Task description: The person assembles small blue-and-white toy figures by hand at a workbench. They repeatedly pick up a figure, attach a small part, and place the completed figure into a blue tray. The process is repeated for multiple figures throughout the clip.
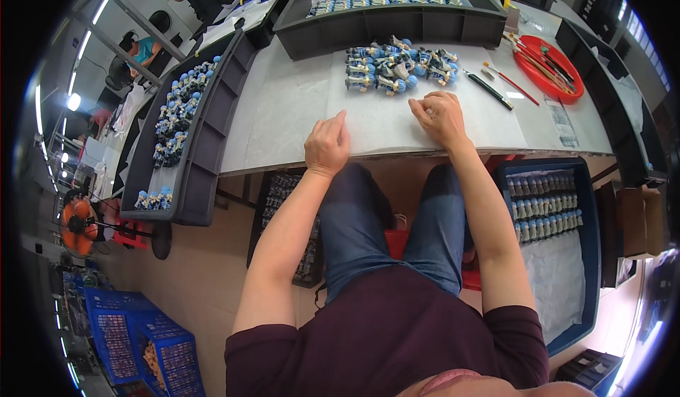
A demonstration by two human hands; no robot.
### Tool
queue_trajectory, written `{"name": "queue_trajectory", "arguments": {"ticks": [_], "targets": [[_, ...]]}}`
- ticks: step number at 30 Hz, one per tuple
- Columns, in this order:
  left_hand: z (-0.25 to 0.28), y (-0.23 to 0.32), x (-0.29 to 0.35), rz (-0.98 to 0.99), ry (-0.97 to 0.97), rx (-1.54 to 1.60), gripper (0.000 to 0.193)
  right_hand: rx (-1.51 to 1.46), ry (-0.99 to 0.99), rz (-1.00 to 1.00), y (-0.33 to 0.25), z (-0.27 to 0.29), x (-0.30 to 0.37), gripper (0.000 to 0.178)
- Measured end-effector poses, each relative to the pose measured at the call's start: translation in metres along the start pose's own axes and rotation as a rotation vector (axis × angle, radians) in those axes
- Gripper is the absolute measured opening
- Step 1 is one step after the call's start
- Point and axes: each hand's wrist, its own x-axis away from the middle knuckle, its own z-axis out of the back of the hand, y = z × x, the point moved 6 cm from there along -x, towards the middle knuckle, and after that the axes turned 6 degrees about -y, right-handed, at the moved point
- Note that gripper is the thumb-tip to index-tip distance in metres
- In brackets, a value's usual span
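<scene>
My left hand (327,143) rests at the near edge of the worktable, fingers curled in and thumb side up; nothing shows in it. Further right, my right hand (440,118) lies on the white sheet (375,124) with its fingers bent into a loose fist, and no object is visible in it. Just beyond the right hand is a cluster of small figurines (397,67) with blue tops and dark and pale parts. Some lie in rows at the cluster's left, others are jumbled. Neither hand touches them.
Figurines fill a black crate (389,32) at the back and another crate (205,142) at left. A black pen-like tool (489,90), a thin red brush (511,83) and a red dish (552,67) of brushes lie right. A blue tray (591,255) of figurines sits below the table.
</scene>
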Motion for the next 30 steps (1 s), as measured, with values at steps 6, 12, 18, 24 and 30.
{"name": "queue_trajectory", "arguments": {"ticks": [6, 12, 18, 24, 30], "targets": [[-0.003, -0.003, 0.001, 0.005, 0.010, -0.010, 0.025, -0.434, 0.110, -0.497, 0.047, 0.003, 0.006, 0.041], [-0.001, -0.004, 0.003, 0.013, -0.020, -0.020, 0.025, -0.422, 0.117, -0.486, 0.039, 0.009, 0.006, 0.046], [-0.018, -0.006, 0.003, -0.082, -0.002, 0.014, 0.027, -0.508, 0.164, -0.537, 0.058, -0.001, 0.009, 0.042], [-0.026, -0.004, 0.005, -0.078, -0.074, -0.016, 0.031, -0.324, 0.260, -0.490, 0.049, 0.023, 0.015, 0.036], [-0.019, -0.004, 0.008, -0.108, -0.063, -0.033, 0.032, -0.617, 0.685, -0.359, 0.014, 0.060, 0.074, 0.016]]}}
